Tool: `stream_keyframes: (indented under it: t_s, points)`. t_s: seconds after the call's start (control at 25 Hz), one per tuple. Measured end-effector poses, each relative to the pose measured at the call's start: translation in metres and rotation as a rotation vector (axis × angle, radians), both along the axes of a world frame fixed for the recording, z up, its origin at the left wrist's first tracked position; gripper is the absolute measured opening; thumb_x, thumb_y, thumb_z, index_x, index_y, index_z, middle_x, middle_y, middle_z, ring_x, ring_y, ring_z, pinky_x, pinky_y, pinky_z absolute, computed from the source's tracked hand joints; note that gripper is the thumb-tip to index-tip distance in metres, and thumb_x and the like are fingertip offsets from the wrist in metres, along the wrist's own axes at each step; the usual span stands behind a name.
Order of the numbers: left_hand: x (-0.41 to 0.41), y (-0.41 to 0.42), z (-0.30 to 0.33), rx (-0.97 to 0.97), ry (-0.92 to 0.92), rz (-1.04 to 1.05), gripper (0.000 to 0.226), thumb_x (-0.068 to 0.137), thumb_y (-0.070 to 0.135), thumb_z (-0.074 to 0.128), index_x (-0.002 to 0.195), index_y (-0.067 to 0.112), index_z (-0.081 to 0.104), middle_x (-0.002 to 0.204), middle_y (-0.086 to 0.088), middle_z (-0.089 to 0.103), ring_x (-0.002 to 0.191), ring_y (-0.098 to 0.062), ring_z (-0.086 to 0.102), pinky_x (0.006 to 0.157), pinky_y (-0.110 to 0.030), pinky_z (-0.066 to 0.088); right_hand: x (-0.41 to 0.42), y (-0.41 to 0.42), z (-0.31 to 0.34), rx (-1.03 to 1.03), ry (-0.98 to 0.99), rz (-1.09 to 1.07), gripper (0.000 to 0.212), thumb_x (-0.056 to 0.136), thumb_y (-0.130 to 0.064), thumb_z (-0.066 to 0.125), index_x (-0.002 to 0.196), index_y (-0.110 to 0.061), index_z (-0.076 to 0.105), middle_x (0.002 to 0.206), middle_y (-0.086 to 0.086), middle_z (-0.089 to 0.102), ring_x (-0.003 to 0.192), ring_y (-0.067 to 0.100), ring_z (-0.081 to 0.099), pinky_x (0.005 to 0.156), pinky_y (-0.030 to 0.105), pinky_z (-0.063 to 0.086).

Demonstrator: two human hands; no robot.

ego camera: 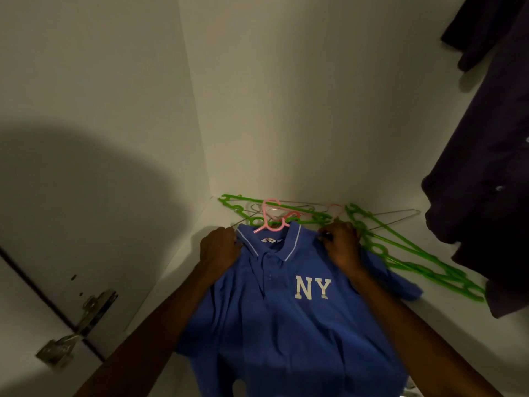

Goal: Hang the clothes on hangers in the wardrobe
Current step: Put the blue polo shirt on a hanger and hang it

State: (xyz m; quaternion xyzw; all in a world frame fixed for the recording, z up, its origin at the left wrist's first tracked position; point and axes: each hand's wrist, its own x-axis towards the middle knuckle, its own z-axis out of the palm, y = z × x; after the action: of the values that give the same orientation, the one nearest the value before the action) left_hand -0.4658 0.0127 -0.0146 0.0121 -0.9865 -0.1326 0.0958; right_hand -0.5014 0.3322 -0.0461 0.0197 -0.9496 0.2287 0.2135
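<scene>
Blue cotton polo shirt (pixel 274 319) with white NY letters lies flat on the white wardrobe shelf (pixel 446 319), both my hands at its shoulders.

My left hand (pixel 219 250) grips the left shoulder, my right hand (pixel 342 245) pinches the right one; a pink plastic hanger (pixel 270 217) pokes from the collar (hook toward the back corner), beside loose green plastic hangers (pixel 415 253) and thin wire hangers (pixel 395 216). Dark purple garments (pixel 486 167) hang at the shelf's right edge.

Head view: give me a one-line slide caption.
Both hands grip the shoulders of a blue NY polo shirt on a pink hanger inside the wardrobe.
</scene>
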Motion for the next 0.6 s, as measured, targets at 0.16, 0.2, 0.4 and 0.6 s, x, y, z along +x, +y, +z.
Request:
stream_keyframes:
  t_s: [0.16,0.2,0.4,0.6]
  points:
    - [0.007,-0.012,0.027,0.548,-0.147,0.002,0.039,0.066,0.050,0.068,0.088,0.019,0.059,0.088,0.003,0.064,0.083,-0.017,0.061,0.062,-0.027,0.041,0.011,0.008,0.029,-0.218,0.169,0.166,0.009,0.096,-0.017,0.070,0.099,-0.008,0.068,0.091,0.010,0.073,0.081,0.027,0.067,0.068,0.035,0.051]
    - [0.010,-0.016,0.039,0.716,-0.179,-0.007,0.043,0.060,0.047,0.071,0.091,0.020,0.060,0.093,0.001,0.067,0.087,-0.019,0.063,0.066,-0.027,0.045,0.013,0.011,0.039,-0.241,0.203,0.207,0.009,0.096,-0.016,0.070,0.100,-0.008,0.067,0.092,0.008,0.073,0.081,0.025,0.067,0.068,0.036,0.052]
    - [0.022,-0.018,0.111,1.036,-0.524,-0.374,0.038,0.079,0.012,0.081,0.115,0.008,0.072,0.116,-0.008,0.075,0.108,-0.023,0.070,0.086,-0.023,0.055,0.019,0.020,0.078,-0.476,0.184,0.323,0.010,0.092,-0.012,0.074,0.098,-0.007,0.069,0.095,0.004,0.071,0.092,0.025,0.068,0.081,0.046,0.056]
    - [0.028,-0.001,0.169,1.192,-0.430,-0.510,0.057,0.061,0.031,0.097,0.104,0.005,0.071,0.101,-0.012,0.074,0.090,-0.020,0.069,0.084,-0.025,0.056,0.039,0.020,0.117,-0.613,0.203,0.381,0.008,0.088,-0.004,0.077,0.093,-0.008,0.072,0.094,0.007,0.073,0.093,0.026,0.070,0.085,0.047,0.057]
